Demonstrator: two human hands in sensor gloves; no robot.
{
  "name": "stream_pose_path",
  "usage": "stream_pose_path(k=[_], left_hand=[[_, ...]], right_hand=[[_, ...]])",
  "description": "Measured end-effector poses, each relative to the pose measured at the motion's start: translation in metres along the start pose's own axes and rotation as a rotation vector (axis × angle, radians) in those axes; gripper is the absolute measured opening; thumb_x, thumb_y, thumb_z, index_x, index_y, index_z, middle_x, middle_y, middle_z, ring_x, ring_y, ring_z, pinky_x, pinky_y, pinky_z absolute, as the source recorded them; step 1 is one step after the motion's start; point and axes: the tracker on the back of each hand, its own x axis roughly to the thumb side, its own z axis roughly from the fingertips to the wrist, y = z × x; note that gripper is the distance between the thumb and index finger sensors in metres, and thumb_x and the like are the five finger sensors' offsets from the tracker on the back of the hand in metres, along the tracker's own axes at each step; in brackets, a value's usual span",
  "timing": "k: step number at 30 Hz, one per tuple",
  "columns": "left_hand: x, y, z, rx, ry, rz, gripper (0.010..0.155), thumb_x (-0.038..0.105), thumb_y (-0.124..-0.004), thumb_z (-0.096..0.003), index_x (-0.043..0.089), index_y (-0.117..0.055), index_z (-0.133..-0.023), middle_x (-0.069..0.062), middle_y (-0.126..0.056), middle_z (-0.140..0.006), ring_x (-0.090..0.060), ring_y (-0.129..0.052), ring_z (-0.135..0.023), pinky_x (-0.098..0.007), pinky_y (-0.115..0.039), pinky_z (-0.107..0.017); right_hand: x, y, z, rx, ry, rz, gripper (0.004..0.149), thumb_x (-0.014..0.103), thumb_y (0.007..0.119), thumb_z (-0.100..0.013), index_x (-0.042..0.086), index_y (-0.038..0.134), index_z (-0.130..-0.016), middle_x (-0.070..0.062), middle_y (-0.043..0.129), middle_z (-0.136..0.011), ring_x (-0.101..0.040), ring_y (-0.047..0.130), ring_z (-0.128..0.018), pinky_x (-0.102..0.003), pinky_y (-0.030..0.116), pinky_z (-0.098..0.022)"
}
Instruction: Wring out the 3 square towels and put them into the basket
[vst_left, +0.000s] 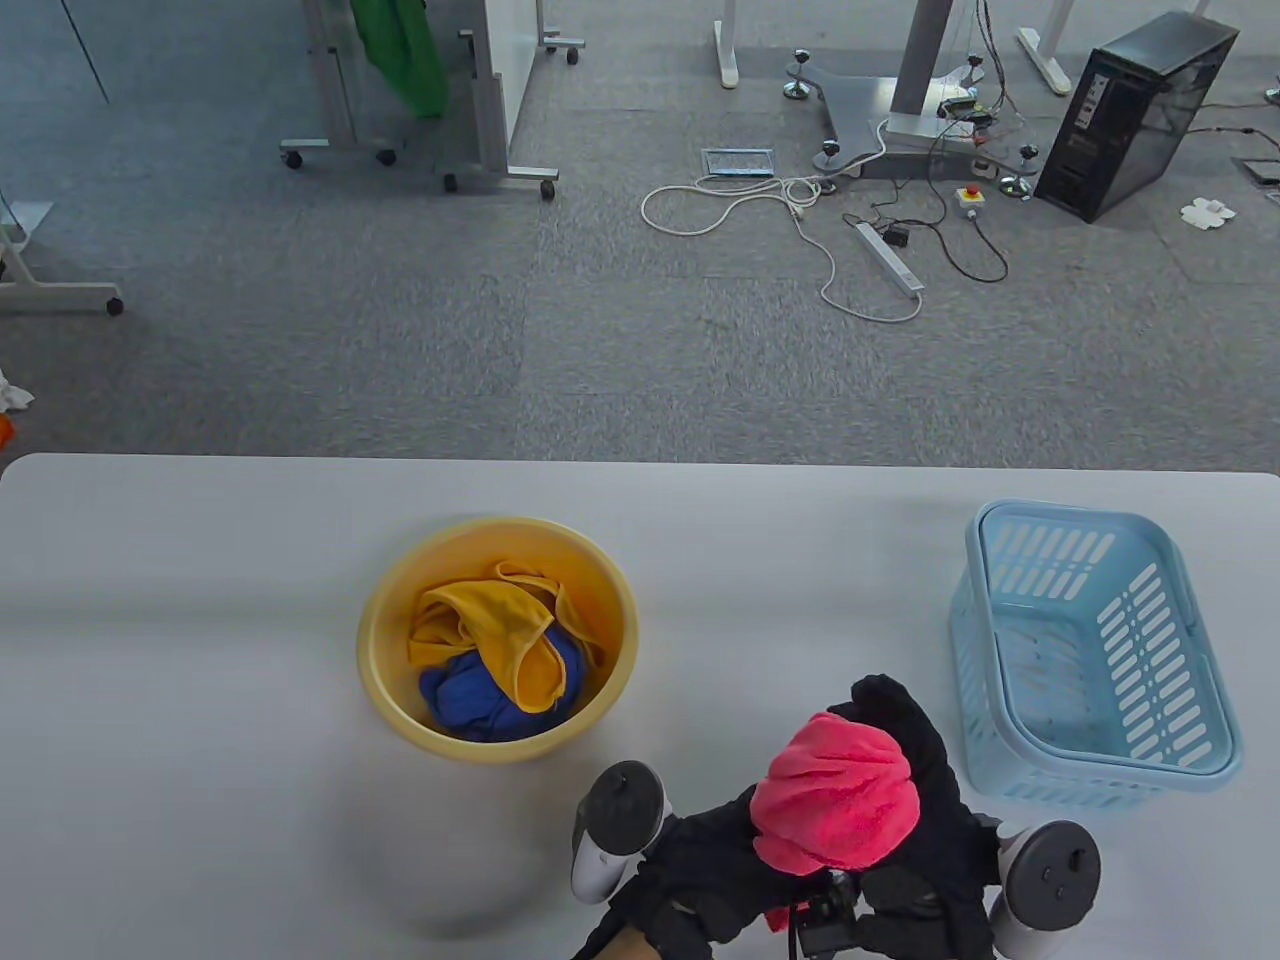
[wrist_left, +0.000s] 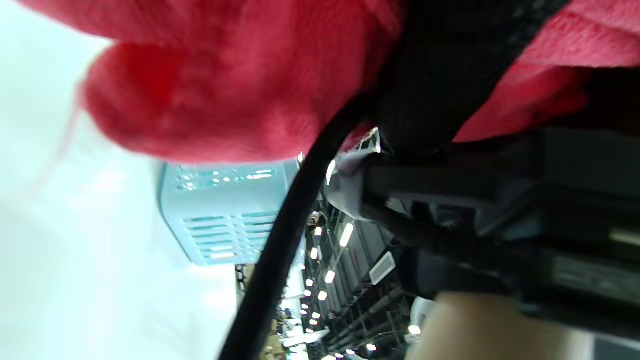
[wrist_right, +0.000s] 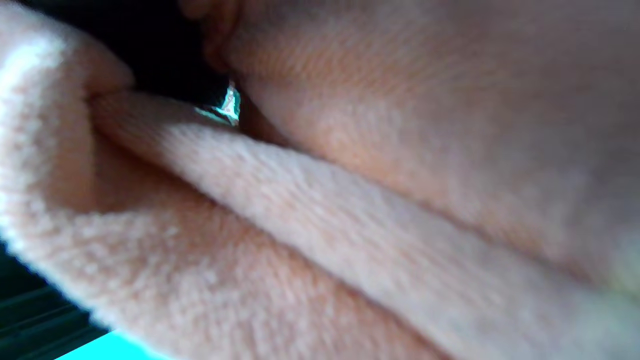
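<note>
Three towels show in the table view: one pink towel (vst_left: 836, 796), one yellow towel (vst_left: 497, 632) and one blue towel (vst_left: 490, 695). There is one yellow basin (vst_left: 392, 598) and one light blue basket (vst_left: 1165, 605), both standing on the white table (vst_left: 200, 620), well apart from each other.

The pink towel is bunched into a rounded, fluffy wad held up near the table's front edge, between basin and basket — closer to the basket. Both gloved hands are wrapped round it: the left hand (vst_left: 700, 860) grips its lower left part, the right hand (vst_left: 925, 800) closes round its right side and back, black fingers (vst_left: 885, 700) curling over the top. In the left wrist view the red-pink cloth (wrist_left: 225, 90) fills the upper frame, with the basket (wrist_left: 225, 220) beyond; the right wrist view shows only thick folds of towel (wrist_right: 320, 225) pressed up close.

The yellow towel lies crumpled on the blue one, both inside the basin. The basket holds no towel.
</note>
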Motion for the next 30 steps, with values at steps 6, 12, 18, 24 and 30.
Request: stream_pose_path(k=[6, 12, 18, 24, 30], left_hand=[[0.0, 0.006, 0.003, 0.036, 0.019, -0.057, 0.053, 0.04, -0.097, -0.0489, 0.026, -0.083, -0.098, -0.001, -0.094, -0.057, -0.03, -0.094, -0.066, -0.076, -0.049, -0.066], [0.002, 0.021, 0.011, 0.196, -0.004, -0.023, 0.047, 0.043, -0.093, -0.0517, 0.027, -0.086, -0.095, 0.0, -0.094, -0.06, -0.03, -0.093, -0.069, -0.076, -0.049, -0.066], [0.004, 0.03, 0.014, 0.275, -0.016, 0.018, 0.046, 0.046, -0.092, -0.0528, 0.028, -0.086, -0.095, 0.001, -0.094, -0.064, -0.03, -0.092, -0.074, -0.076, -0.046, -0.067], [0.004, 0.038, 0.016, 0.308, -0.058, 0.19, 0.046, 0.047, -0.09, -0.0538, 0.028, -0.085, -0.096, 0.001, -0.093, -0.069, -0.03, -0.089, -0.079, -0.076, -0.044, -0.068], [0.006, 0.034, 0.014, 0.347, -0.096, 0.381, 0.047, 0.049, -0.089, -0.0548, 0.031, -0.083, -0.097, 0.003, -0.091, -0.075, -0.029, -0.086, -0.085, -0.075, -0.042, -0.069]], right_hand=[[0.003, -0.008, 0.0, -0.016, 0.006, 0.02, 0.065, 0.035, 0.093, -0.054, 0.024, 0.056, -0.108, -0.004, 0.082, -0.091, -0.029, 0.092, -0.074, -0.063, 0.063, -0.073], [0.008, -0.012, 0.001, -0.059, 0.001, 0.094, 0.065, 0.036, 0.093, -0.054, 0.024, 0.058, -0.107, -0.004, 0.08, -0.093, -0.031, 0.089, -0.079, -0.063, 0.062, -0.073], [0.004, -0.017, 0.001, -0.095, 0.028, 0.103, 0.059, 0.037, 0.095, -0.054, 0.027, 0.065, -0.103, -0.005, 0.078, -0.095, -0.035, 0.083, -0.086, -0.064, 0.06, -0.074], [-0.011, -0.012, 0.0, -0.099, 0.101, 0.051, 0.056, 0.041, 0.094, -0.054, 0.026, 0.068, -0.101, -0.011, 0.071, -0.102, -0.041, 0.077, -0.091, -0.065, 0.058, -0.074], [-0.028, -0.004, 0.0, -0.072, 0.181, -0.029, 0.058, 0.046, 0.092, -0.054, 0.023, 0.068, -0.102, -0.012, 0.071, -0.102, -0.042, 0.077, -0.09, -0.065, 0.059, -0.073]])
